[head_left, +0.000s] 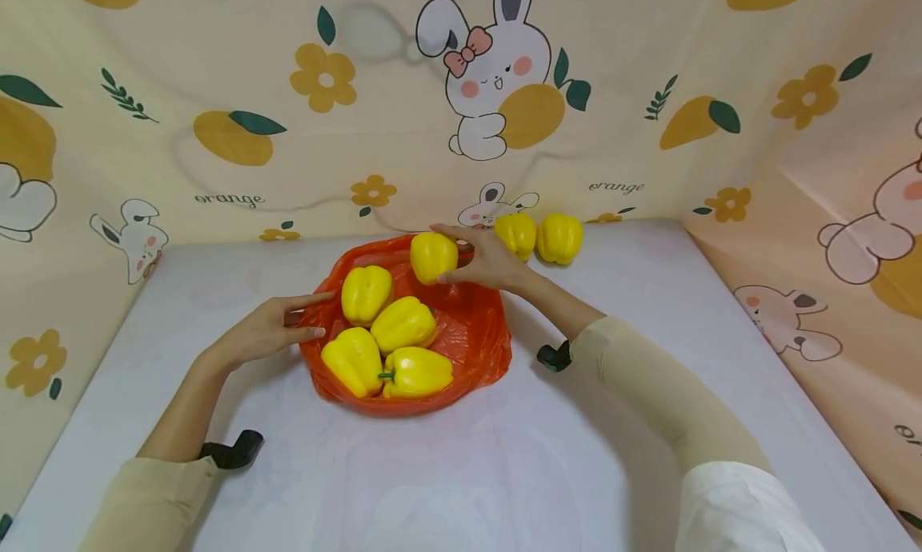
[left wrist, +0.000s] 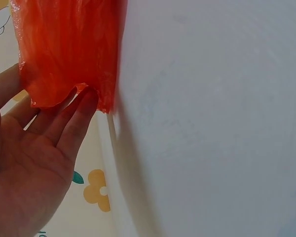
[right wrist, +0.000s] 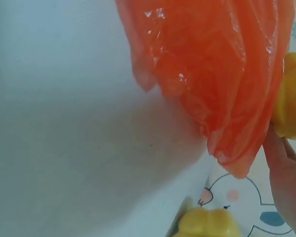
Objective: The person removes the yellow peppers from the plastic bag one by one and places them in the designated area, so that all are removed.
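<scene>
A red plastic bag lies wide open on the table, with several yellow bell peppers inside. My right hand pinches another yellow bell pepper between thumb and fingers, over the bag's far rim. In the right wrist view this pepper shows beyond the bag's hanging edge. My left hand is at the bag's left rim, thumb and fingers spread apart. Its fingers show through the red film in the left wrist view, at the bag's edge.
Two more yellow bell peppers stand at the back of the white table, right of the bag. A printed cloth with rabbits and oranges hangs close behind and along the sides. Black wrist mounts stick out beside the forearms.
</scene>
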{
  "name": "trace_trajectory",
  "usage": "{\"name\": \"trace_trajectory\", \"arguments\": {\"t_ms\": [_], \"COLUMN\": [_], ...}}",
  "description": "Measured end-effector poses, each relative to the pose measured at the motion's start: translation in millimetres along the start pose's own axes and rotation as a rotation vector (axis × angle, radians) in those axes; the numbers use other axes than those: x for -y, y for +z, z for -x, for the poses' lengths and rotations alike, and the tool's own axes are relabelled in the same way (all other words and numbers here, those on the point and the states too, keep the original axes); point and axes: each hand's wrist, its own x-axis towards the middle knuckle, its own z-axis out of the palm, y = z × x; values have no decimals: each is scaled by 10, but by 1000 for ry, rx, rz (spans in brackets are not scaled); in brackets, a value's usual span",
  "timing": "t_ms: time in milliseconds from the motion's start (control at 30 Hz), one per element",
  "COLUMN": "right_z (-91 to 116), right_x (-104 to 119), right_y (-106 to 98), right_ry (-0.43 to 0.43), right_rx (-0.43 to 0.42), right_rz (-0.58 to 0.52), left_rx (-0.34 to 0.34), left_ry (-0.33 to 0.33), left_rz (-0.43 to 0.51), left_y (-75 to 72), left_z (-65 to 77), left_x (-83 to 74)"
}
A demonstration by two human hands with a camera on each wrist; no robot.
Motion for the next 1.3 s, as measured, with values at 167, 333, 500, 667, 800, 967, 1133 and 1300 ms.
{"name": "trace_trajectory", "arguments": {"t_ms": [167,333,500,667,800,967,1133,1300], "right_z": [48,136,219,279,317,373,428,482], "right_x": [-21,-49,-78,-103,-101,-93,-124,-169], "right_y": [-56,-147,-274,-393,-483,-567,-651,-731], "right_ry": [32,75,91,105,115,131,166,175], "right_rx": [-35,-60,-71,-85,-97,-115,-130,-167], "right_rz": [-15,-48,-70,-99,-97,-58,-62,-45], "left_rx": [-7,-21,-35,-36,-46,-43,-22,-26], "left_ry": [-8,0,-3,-14,-5,5,-2,-7], "left_rz": [-4,-19,-32,-46,-46,-34,-8,-6], "left_y": [-3,-2,12,12,4,-23,-35,-26], "left_z": [-6,-34,-43,-32,-35,-54,-64,-50], "left_x": [-5,-22,-25,-20,-28,-24,-34,-29]}}
